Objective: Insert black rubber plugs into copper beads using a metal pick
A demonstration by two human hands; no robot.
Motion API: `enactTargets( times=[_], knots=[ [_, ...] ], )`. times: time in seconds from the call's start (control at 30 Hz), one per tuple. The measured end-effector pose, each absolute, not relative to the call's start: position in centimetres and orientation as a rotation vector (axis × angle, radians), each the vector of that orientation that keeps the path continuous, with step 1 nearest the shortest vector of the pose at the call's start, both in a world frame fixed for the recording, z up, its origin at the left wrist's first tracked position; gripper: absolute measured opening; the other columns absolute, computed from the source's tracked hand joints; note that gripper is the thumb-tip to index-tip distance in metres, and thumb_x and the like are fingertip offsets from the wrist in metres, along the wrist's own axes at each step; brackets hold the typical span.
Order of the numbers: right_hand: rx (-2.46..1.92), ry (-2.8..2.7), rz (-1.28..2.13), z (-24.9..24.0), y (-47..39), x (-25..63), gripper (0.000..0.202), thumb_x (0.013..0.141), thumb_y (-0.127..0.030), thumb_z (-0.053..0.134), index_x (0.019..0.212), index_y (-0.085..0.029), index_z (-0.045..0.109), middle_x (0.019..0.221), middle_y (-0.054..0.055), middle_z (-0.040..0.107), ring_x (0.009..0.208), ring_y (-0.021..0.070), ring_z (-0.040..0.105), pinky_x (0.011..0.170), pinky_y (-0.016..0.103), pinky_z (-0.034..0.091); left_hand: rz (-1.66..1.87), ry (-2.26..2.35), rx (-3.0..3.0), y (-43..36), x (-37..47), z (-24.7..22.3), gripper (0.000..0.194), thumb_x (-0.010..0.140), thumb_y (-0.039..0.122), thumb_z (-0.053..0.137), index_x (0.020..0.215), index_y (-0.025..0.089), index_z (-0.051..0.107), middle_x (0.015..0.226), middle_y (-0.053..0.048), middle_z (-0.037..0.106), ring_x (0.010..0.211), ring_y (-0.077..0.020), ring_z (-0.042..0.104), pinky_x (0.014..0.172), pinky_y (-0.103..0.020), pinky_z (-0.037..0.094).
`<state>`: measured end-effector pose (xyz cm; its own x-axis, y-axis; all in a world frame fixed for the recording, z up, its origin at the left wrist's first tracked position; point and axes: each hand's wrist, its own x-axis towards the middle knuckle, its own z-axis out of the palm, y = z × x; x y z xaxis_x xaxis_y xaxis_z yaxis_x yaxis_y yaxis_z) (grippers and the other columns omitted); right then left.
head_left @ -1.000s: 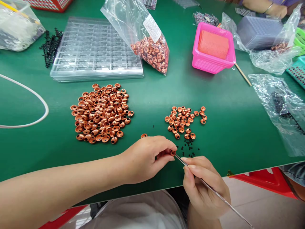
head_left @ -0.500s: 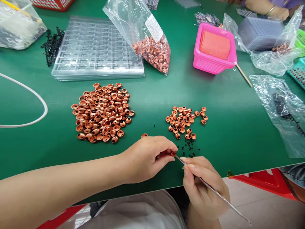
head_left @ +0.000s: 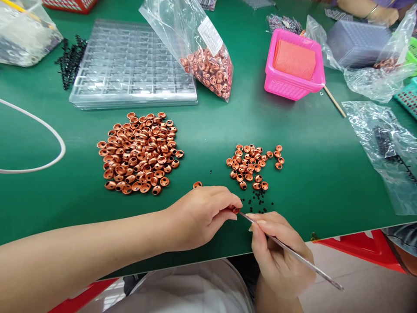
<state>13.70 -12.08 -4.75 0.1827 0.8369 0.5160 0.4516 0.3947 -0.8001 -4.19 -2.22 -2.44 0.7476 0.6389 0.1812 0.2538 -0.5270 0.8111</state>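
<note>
Between the thumb and fingers of my left hand (head_left: pixel 202 215) is a small copper-coloured cup-shaped part (head_left: pixel 236 210), mostly hidden by the fingertips. My right hand (head_left: pixel 282 252) grips a thin metal pick (head_left: pixel 299 256) like a pen, its tip at the copper part. Just beyond my fingers lie tiny black pieces (head_left: pixel 259 198), scattered on the green table. Past them is a small group of copper cups (head_left: pixel 249 163). A much larger pile of copper cups (head_left: pixel 140 152) lies to the left, and one loose copper cup (head_left: pixel 197 184) sits behind my left hand.
Stacked clear plastic trays (head_left: pixel 130 65) lie at the back left, with a bag of copper cups (head_left: pixel 211 71) leaning on them. A pink basket (head_left: pixel 293 87) holds a folded orange-red cloth-like piece. Plastic bags (head_left: pixel 384 152) lie right. Another person's hand (head_left: pixel 387 16) rests at the far right.
The outer end of the pick has swung up a little, and my right hand has shifted slightly. My left hand still pinches the copper cup in nearly the same place.
</note>
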Motion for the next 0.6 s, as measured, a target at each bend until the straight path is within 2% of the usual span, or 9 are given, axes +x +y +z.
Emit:
enactTargets(
  times=[0.23,0.43,0.6],
  knots=[
    [-1.194,-1.493,0.415,-4.4,-12.0,14.3,0.039,0.079,0.007,0.063,0.109,-0.019,0.066,0.095,0.004,0.076,0.083,0.0174,0.073,0.07,0.034,0.062,0.678,0.609,2.251,-2.7,-4.1,-2.6,0.016,0.099,0.009,0.045,0.098,0.011,0.06,0.085,-0.007,0.068,0.074,-0.0152,0.06,0.068,-0.024,0.051],
    [-1.188,-1.63,0.352,-4.2,-11.8,14.7,0.044,0.079,0.004,0.065,0.114,-0.023,0.063,0.097,0.004,0.077,0.082,0.0165,0.075,0.07,0.033,0.065,0.68,0.612,2.234,-2.9,-4.1,-2.8,0.014,0.098,0.008,0.046,0.098,0.012,0.06,0.082,-0.006,0.066,0.073,-0.0147,0.059,0.067,-0.024,0.05],
    [-1.182,-1.621,0.359,-4.1,-11.7,14.5,0.042,0.079,0.004,0.065,0.112,-0.021,0.063,0.097,0.005,0.076,0.082,0.0165,0.074,0.07,0.033,0.064,0.676,0.654,2.203,-2.8,-4.1,-2.7,0.012,0.098,0.011,0.049,0.1,0.014,0.06,0.086,-0.005,0.069,0.076,-0.014,0.062,0.07,-0.024,0.052]
  ],
)
